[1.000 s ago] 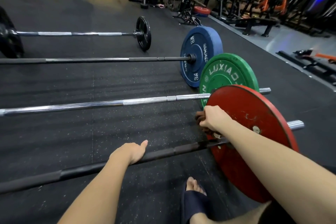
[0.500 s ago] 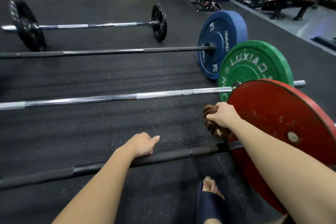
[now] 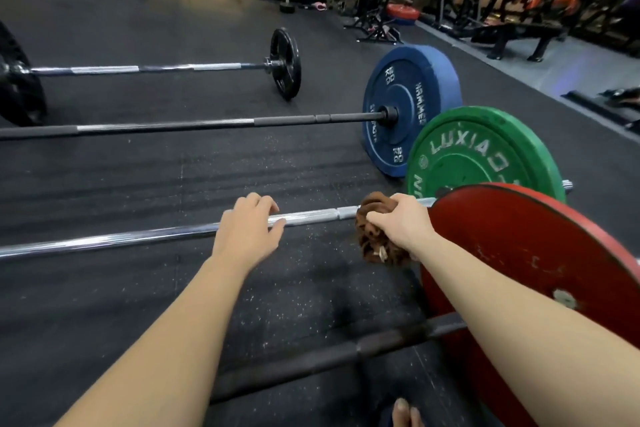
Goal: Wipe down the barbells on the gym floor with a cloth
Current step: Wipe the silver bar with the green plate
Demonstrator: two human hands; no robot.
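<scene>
Centre frame: right hand [image 3: 403, 224], grip bunched around the brown cloth [image 3: 372, 239], presses it on the chrome bar [image 3: 138, 238] beside the green plate [image 3: 485, 156]. Left hand [image 3: 247, 229], grip curled over the same bar. Recommended: wrap the cloth fully round, draw leftward firmly, prevent rolling.

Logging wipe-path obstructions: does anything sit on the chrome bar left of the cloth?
Yes. The left hand curls over the chrome bar a little left of the cloth, which the right hand holds at the green plate end. Beyond that hand nothing visible lies on it.
</scene>
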